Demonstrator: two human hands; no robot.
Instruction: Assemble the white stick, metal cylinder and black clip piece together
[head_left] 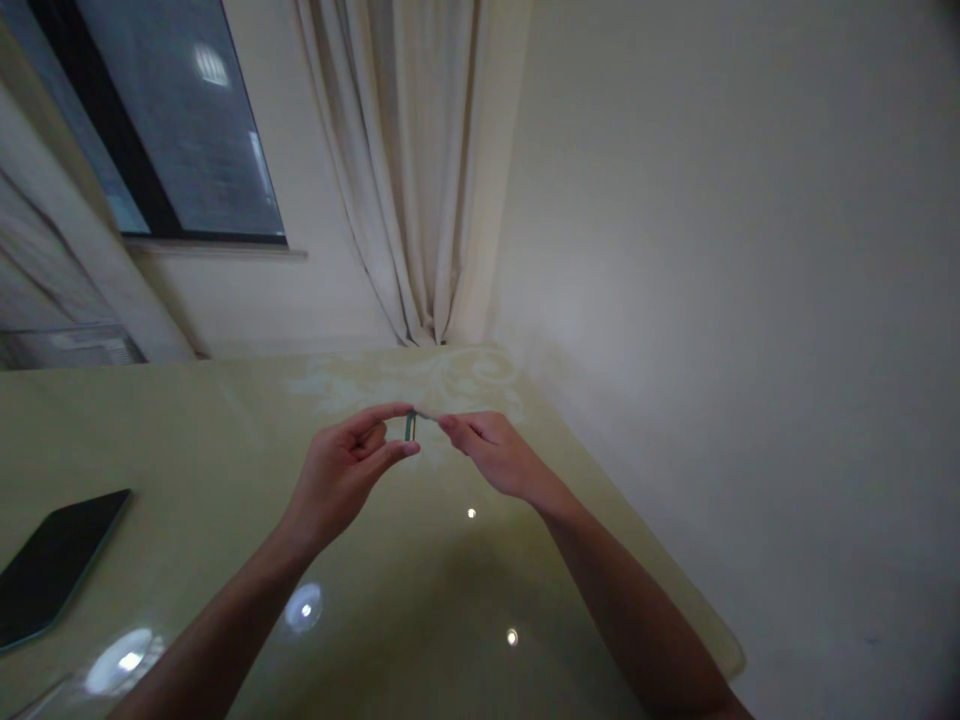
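Observation:
My left hand (341, 475) holds a small, thin green piece (410, 427) with a pale stripe, upright between the tips of forefinger and thumb. It looks like a little box seen from its edge, but is too small to make out surely. My right hand (484, 450) is closed, pinching a thin pale stick (427, 413). The stick's far end reaches the top of the green piece by my left forefinger; whether they touch, I cannot tell. Both hands are raised over the table.
The glossy pale-green table (420, 600) reflects several lights. A dark flat tablet or phone (60, 560) lies on its left side. A plain wall (712, 300) runs along the right edge. Beyond the table hang beige curtains (420, 170) beside a dark window (180, 120).

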